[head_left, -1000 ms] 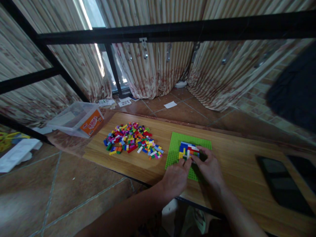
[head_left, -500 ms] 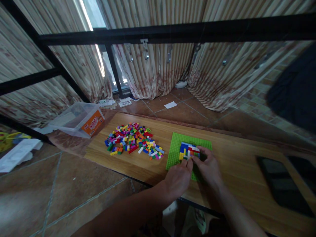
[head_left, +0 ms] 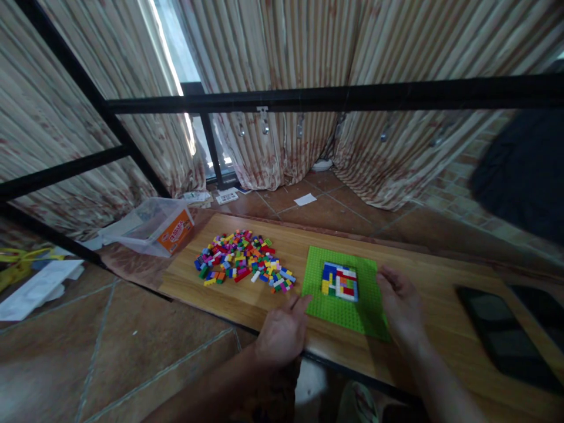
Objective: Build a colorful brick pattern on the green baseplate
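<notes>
A green studded baseplate [head_left: 370, 320] lies on the wooden board. On its middle sits a flat, roughly square build of toy bricks [head_left: 341, 282] in blue, white, red, yellow and orange. At the plate's near left corner is my left hand [head_left: 282, 330], its fingers curled in and the fingertips against the edge. My right hand [head_left: 402, 302] is at the opposite side, thumb and bent fingers at the right edge. No loose brick shows in either hand. Left of the plate spreads a pile of loose multicoloured bricks [head_left: 242, 261].
The long wooden board [head_left: 436, 329] carries a dark phone-like slab [head_left: 497, 335] at the right. A clear plastic box [head_left: 150, 226] with an orange label stands beyond its left end. Black metal rails [head_left: 308, 100] cross in front of striped curtains. Papers [head_left: 305, 200] lie on the tiled floor.
Both hands have come off the brick build and moved apart to the baseplate's left and right edges. The whole build now shows. The camera view has tilted slightly upward.
</notes>
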`<state>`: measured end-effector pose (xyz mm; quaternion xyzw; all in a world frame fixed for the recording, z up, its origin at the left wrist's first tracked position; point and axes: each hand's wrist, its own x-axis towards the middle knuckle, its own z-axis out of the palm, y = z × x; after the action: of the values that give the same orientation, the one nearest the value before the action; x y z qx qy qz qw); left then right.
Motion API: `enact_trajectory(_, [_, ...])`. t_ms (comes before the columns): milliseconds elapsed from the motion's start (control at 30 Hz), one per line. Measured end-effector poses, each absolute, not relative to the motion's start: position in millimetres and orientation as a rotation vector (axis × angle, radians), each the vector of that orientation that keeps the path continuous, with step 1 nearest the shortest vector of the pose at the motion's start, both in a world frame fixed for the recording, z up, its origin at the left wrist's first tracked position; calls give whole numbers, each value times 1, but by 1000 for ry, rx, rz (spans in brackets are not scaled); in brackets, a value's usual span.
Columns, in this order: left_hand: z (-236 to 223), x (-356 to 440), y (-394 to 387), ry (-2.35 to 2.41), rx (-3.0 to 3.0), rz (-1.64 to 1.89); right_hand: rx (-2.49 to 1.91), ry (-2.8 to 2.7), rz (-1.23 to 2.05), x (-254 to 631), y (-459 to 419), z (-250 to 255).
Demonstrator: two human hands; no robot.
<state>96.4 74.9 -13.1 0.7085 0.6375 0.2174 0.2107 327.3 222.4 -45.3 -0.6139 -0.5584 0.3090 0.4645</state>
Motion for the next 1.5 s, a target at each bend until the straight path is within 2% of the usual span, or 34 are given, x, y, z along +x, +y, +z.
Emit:
enact_trajectory(267, [-23,46,59,2096,1808,610,-1330,-1947,354,309,200,-37])
enact_trajectory(467, [-25,26,65,2204,1711,661,-1256,-2278,324,300,199,-59])
enact_trajectory(700, [-10,14,105,2277,1780,701,-1251,-2311,341,306,205,-61])
enact_trajectory(1033, [-12,9,151,2083,2097,595,-1218,-2326,294,307,209,-62])
enact_trajectory(1300, [-15,9,137,2039,1989,860,-1248,-2201,217,299,201,-51])
enact_trajectory(1400, [-15,20,130,1973,1868,1008,-1200,-2083,320,289,192,-38])
enact_trajectory(1500, [-16,40,124,1820,1690,1211,-1185,-1919,702,274,177,-25])
